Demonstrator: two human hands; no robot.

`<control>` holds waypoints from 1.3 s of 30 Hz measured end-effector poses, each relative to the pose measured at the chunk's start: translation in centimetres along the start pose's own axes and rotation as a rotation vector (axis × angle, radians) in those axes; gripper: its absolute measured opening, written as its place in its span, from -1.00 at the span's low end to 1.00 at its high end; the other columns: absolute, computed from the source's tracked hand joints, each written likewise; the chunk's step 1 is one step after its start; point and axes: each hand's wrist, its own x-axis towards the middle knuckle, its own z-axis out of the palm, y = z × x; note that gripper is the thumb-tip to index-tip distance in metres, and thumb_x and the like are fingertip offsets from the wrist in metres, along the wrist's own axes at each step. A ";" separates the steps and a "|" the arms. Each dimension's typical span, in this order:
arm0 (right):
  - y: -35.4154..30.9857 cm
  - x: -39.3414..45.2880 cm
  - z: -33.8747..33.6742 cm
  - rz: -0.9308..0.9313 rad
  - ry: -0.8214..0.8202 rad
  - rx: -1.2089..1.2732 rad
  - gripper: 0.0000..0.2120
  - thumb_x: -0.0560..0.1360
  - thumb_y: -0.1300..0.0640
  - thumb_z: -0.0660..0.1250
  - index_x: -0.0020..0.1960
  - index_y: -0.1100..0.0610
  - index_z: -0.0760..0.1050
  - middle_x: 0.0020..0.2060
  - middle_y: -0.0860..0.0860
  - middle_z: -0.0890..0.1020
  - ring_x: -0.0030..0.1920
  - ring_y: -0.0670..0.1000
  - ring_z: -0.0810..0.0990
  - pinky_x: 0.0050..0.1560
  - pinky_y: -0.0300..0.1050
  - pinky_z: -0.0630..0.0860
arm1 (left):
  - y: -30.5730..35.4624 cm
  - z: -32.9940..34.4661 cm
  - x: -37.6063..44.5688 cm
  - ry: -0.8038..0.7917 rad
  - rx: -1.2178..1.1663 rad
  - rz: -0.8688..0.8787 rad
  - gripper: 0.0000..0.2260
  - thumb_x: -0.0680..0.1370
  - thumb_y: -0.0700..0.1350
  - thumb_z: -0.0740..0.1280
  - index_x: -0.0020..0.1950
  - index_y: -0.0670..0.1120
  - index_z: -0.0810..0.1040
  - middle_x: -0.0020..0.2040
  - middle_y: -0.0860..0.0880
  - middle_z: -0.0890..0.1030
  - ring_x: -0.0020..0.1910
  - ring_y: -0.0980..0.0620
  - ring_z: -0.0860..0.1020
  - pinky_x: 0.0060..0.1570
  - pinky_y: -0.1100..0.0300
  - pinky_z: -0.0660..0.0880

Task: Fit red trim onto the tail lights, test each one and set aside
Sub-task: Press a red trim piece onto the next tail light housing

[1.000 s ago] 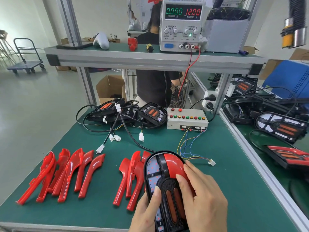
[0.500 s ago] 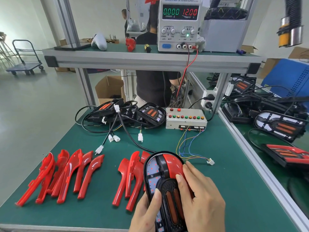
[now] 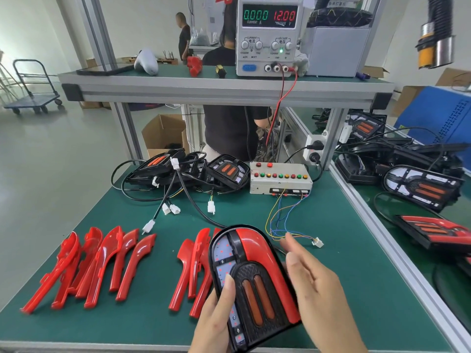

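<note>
The left grip (image 3: pixel 216 317) clamps the near end of a tail light (image 3: pixel 251 281), thumb on its face; the right grip (image 3: pixel 313 286) is apart, fingers straight, just beside the red trim (image 3: pixel 257 248) already seated on that light. Judging by this, fitting looks done here and testing is next: the tester plug (image 3: pixel 317 242) lies loose on the tabletop (image 3: pixel 331 289). Loose trims (image 3: pixel 89 266) and untrimmed lights (image 3: pixel 193 169) wait, so much remains.
</note>
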 end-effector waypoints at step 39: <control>2.5 -2.6 -2.3 0.052 -0.146 0.087 -0.59 0.49 0.33 0.44 0.02 -0.21 0.72 -0.16 0.04 0.77 -0.15 0.09 0.72 -0.08 -0.31 0.56 | 7.6 -1.7 4.4 -0.283 0.520 0.086 -0.59 0.34 0.25 0.51 0.10 0.08 0.70 0.07 0.03 0.73 0.06 0.11 0.68 0.01 0.37 0.54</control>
